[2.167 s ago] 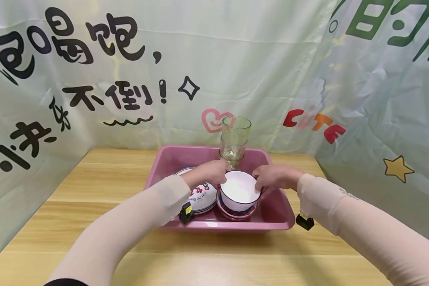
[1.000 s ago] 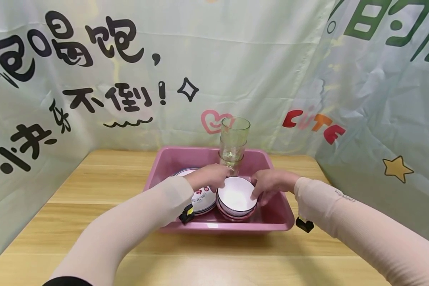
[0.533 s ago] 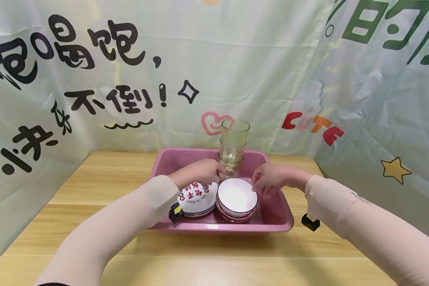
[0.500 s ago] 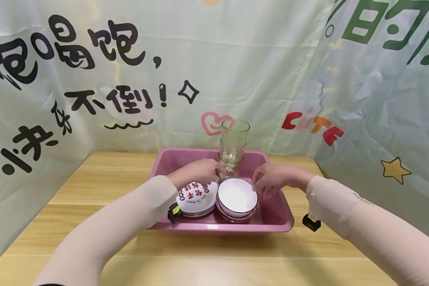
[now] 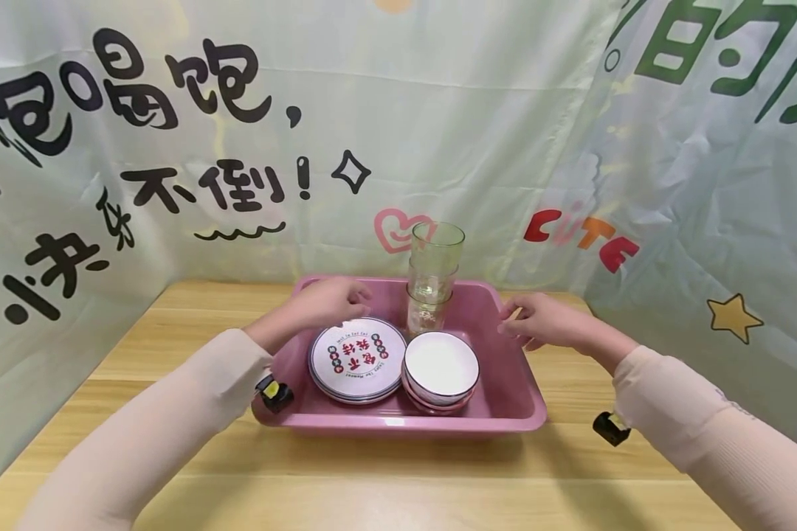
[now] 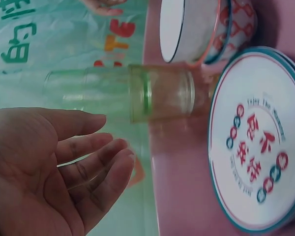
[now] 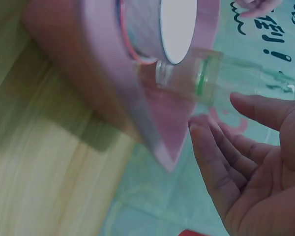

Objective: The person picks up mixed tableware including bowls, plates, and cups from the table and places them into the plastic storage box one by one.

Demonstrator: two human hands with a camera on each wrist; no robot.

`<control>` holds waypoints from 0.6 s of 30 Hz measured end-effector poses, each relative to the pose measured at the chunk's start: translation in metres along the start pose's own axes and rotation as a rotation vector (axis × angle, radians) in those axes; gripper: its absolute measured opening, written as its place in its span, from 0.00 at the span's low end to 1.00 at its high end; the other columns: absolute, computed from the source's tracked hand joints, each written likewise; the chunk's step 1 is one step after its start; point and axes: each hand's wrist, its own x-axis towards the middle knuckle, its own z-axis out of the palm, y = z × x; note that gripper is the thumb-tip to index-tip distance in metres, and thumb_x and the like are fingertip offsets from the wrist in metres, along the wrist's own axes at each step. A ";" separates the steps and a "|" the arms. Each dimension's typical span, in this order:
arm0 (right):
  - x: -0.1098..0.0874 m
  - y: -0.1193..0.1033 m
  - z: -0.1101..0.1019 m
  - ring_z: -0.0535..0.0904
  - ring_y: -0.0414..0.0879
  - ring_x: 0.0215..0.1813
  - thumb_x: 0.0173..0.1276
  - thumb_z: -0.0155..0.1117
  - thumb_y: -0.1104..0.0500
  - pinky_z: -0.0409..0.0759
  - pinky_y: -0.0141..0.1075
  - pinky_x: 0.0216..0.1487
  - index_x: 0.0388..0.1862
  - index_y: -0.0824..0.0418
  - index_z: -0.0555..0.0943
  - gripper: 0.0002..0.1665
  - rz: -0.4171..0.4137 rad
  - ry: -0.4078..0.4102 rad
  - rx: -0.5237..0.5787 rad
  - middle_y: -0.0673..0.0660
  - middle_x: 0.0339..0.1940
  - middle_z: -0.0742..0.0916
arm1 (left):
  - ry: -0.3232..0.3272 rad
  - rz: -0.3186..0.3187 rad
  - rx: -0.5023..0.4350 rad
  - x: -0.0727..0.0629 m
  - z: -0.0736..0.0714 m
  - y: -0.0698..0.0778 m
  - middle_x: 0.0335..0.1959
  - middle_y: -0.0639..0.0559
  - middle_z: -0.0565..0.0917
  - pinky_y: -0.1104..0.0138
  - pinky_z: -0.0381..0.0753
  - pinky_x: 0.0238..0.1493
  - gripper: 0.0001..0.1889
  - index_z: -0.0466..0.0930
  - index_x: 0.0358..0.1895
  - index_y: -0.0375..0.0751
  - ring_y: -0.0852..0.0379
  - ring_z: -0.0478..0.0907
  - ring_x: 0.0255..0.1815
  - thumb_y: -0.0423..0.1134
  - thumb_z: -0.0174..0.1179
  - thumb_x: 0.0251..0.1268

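A stack of bowls (image 5: 441, 363), white inside with a dark rim on top, sits in the pink basin (image 5: 398, 422). To its left lies a stack of white plates (image 5: 357, 359) with red lettering and a blue rim. Several nested glasses (image 5: 435, 273), clear and greenish, stand upright behind the bowls. My left hand (image 5: 325, 302) hovers over the basin's back left, above the plates, fingers loosely bent and holding nothing. At the basin's right edge my right hand (image 5: 547, 322) is likewise in the air, with nothing between thumb and fingers (image 7: 221, 162).
The basin stands on a wooden table (image 5: 398, 479) near its back edge. Printed cloth (image 5: 505, 133) hangs behind and at both sides. Each wrist carries a small black camera, such as the left wrist camera (image 5: 277, 397).
Both hands lowered the white bowl onto the stack and let go of it. Since then the left hand has moved left and the right hand right, away from the bowls.
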 end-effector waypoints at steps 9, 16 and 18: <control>-0.010 0.026 -0.008 0.81 0.48 0.40 0.72 0.61 0.55 0.85 0.44 0.42 0.51 0.70 0.76 0.19 -0.025 0.155 -0.114 0.59 0.40 0.85 | 0.125 -0.037 0.003 -0.025 -0.016 -0.037 0.48 0.40 0.85 0.52 0.80 0.53 0.17 0.79 0.57 0.33 0.44 0.81 0.50 0.37 0.57 0.70; -0.010 0.049 -0.013 0.81 0.54 0.46 0.72 0.61 0.49 0.81 0.49 0.43 0.51 0.64 0.79 0.20 -0.065 0.274 -0.301 0.59 0.45 0.86 | 0.242 -0.105 0.050 -0.044 -0.025 -0.065 0.45 0.42 0.85 0.50 0.79 0.49 0.16 0.80 0.56 0.35 0.44 0.81 0.46 0.39 0.56 0.72; -0.009 0.056 -0.013 0.80 0.56 0.49 0.73 0.60 0.49 0.80 0.51 0.45 0.51 0.63 0.80 0.19 -0.068 0.309 -0.335 0.60 0.46 0.85 | 0.270 -0.110 0.066 -0.049 -0.027 -0.072 0.44 0.42 0.85 0.50 0.80 0.47 0.16 0.80 0.56 0.36 0.44 0.81 0.46 0.42 0.56 0.73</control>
